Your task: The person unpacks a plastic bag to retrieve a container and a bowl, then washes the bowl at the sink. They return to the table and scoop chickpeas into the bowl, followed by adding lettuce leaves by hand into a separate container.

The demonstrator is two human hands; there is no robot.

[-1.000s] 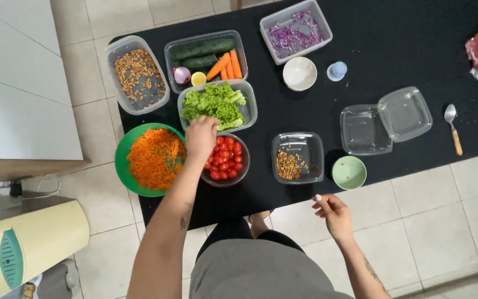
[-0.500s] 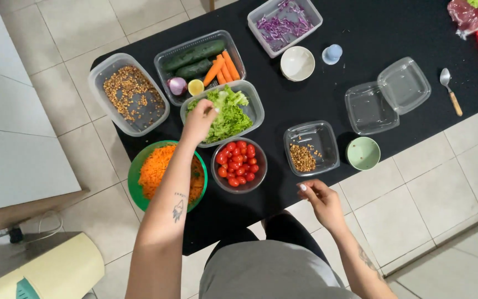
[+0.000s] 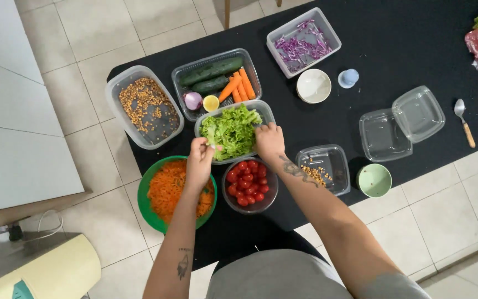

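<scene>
Fingers: left hand [image 3: 199, 160] pinches lettuce [image 3: 232, 130] at container's [image 3: 265, 109] near-left rim; right hand [image 3: 270, 142] curled into leaves, near-right.
Nearer: both touching; container's long axis left-right.

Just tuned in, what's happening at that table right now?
A person stands at a black table spread with salad ingredients. Both hands are at the clear container of lettuce: the left hand pinches a leaf at its near left edge, and the right hand grips its right rim. Just below sit a green bowl of grated carrot and a bowl of cherry tomatoes. A small container with a few grains is beside the right forearm.
</scene>
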